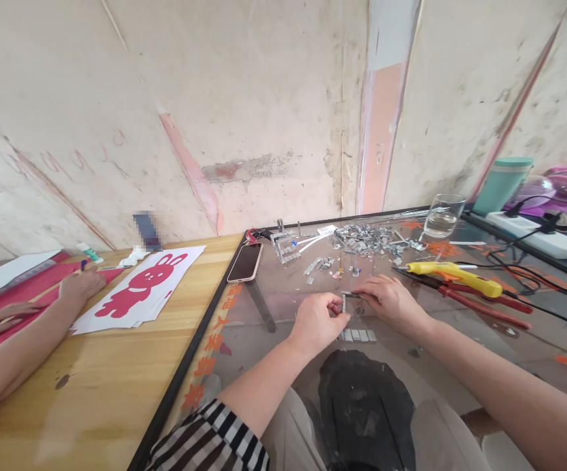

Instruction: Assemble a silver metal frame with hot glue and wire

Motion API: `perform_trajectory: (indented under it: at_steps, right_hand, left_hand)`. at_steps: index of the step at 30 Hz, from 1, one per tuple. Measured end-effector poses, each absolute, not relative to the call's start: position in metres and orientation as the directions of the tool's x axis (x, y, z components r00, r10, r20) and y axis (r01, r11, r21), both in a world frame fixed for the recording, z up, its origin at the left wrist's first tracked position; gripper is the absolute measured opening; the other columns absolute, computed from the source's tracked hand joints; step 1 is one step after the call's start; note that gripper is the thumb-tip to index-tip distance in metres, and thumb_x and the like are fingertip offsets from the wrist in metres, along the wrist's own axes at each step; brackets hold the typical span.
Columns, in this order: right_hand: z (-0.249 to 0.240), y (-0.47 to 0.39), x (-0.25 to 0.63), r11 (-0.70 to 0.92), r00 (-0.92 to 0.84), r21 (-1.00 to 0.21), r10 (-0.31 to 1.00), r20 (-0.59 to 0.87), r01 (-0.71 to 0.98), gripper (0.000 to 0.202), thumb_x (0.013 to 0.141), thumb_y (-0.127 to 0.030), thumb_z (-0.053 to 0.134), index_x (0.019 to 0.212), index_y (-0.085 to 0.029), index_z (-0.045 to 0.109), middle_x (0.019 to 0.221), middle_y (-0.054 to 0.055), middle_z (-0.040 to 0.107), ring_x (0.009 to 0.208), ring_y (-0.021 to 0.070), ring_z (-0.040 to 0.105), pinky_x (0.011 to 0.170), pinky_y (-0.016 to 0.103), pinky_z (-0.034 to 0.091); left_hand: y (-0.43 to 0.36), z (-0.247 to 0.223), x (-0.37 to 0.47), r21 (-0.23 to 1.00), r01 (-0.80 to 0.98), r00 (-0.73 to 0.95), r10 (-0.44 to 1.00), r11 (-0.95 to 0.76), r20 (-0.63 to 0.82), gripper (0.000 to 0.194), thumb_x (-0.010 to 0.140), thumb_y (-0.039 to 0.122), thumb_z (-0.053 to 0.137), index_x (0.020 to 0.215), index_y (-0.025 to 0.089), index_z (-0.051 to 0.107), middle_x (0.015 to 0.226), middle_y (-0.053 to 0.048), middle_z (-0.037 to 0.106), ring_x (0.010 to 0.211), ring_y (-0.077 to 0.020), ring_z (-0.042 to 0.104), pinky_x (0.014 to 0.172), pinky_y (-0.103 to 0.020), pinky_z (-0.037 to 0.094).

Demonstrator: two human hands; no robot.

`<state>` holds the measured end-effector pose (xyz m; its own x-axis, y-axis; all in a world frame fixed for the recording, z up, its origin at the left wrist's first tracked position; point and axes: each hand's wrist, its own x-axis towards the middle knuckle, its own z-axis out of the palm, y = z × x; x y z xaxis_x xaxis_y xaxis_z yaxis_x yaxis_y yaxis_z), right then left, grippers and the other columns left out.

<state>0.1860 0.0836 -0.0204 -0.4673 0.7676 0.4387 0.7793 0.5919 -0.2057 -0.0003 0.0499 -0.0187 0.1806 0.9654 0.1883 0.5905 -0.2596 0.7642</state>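
Observation:
My left hand is closed in a pinch on a narrow strip of small grey pieces. Opposite it, my right hand pinches a thin dark tool, whose tip meets the top of that strip; its exact kind is too small to make out. Just below my left fingertips a row of flat grey rectangles lies on the glass tabletop. Beyond both hands spreads a loose heap of small grey pieces. A partly built grey frame stands behind my left hand.
To the right lie a yellow glue gun and red-handled pliers. Behind are a glass of water, a power strip and a green cup. A phone rests left. Another person's hands work beside rabbit-printed paper.

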Motion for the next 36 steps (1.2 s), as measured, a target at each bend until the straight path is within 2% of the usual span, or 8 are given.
perform_trajectory:
  at_steps: [18,25,29,36]
  right_hand:
    - [-0.023,0.087,0.186,0.607,-0.476,-0.197,0.752,0.456,0.770,0.025,0.082,-0.017,0.045,0.088,-0.025,0.068,0.088,0.003,0.070,0.082,0.0183,0.057,0.073,0.032,0.039]
    - [-0.025,0.091,0.189,0.590,-0.428,-0.265,0.767,0.478,0.763,0.025,0.080,-0.018,0.048,0.092,-0.026,0.067,0.095,0.001,0.069,0.087,0.0191,0.058,0.077,0.034,0.043]
    - [-0.019,0.093,0.198,0.569,-0.378,-0.321,0.782,0.495,0.757,0.025,0.081,-0.020,0.046,0.095,-0.024,0.066,0.096,0.001,0.069,0.088,0.0170,0.060,0.077,0.031,0.046]
    - [-0.017,0.094,0.225,0.503,-0.295,-0.374,0.820,0.490,0.779,0.024,0.079,-0.022,0.045,0.091,-0.022,0.067,0.087,0.003,0.070,0.077,0.0170,0.064,0.069,0.029,0.050]
  left_hand:
    - [0.050,-0.021,0.000,0.769,0.598,0.167,0.973,-0.227,0.158,0.025,0.063,0.026,0.062,0.087,0.019,0.066,0.070,0.000,0.066,0.061,-0.0125,0.058,0.060,-0.024,0.045]
    - [0.049,-0.014,0.000,0.797,0.573,0.154,0.980,-0.193,0.126,0.028,0.064,0.029,0.062,0.089,0.016,0.066,0.071,-0.002,0.066,0.061,-0.0130,0.059,0.060,-0.024,0.045]
    - [0.049,-0.009,-0.005,0.810,0.549,0.121,0.979,-0.205,0.166,0.025,0.068,0.029,0.058,0.088,0.015,0.065,0.073,-0.004,0.066,0.064,-0.0132,0.059,0.062,-0.024,0.045]
    - [0.056,-0.006,-0.018,0.780,0.577,0.067,0.966,-0.241,0.249,0.017,0.074,0.028,0.051,0.071,0.016,0.064,0.061,-0.001,0.062,0.055,-0.0107,0.052,0.054,-0.022,0.039]
